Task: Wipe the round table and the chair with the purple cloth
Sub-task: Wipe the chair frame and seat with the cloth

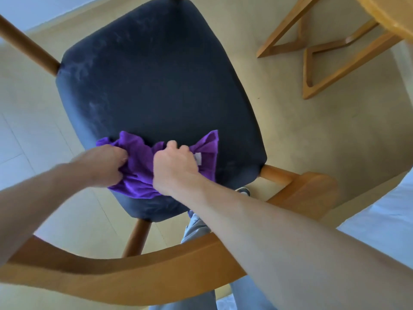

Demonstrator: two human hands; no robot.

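You've got one chair under you, one cloth, and both hands on it. The chair's seat is dark navy, soft-looking fabric with pale smudgy marks across its far and left parts. Its wooden frame is light honey-coloured: the curved backrest sweeps across the bottom of your view, and I count three round posts running out from the seat corners, plus a stub at the very top edge.

The cloth is a single piece, bright purple, crumpled into folds. It lies on the near part of the seat, touching the fabric, with one corner fanned up toward the right and a small white label showing just beside your right knuckles.

Your left hand grips the cloth's left side, fingers curled into the bunched fabric. Your right hand is fisted over the middle, fingers and thumb curled round a gathered fold. The two hands sit near each other with purple showing between them.

At top right there's one table, only a slice of its light wooden top in view, with its angled wooden legs standing on the beige floor. Your grey trouser leg shows below the seat.
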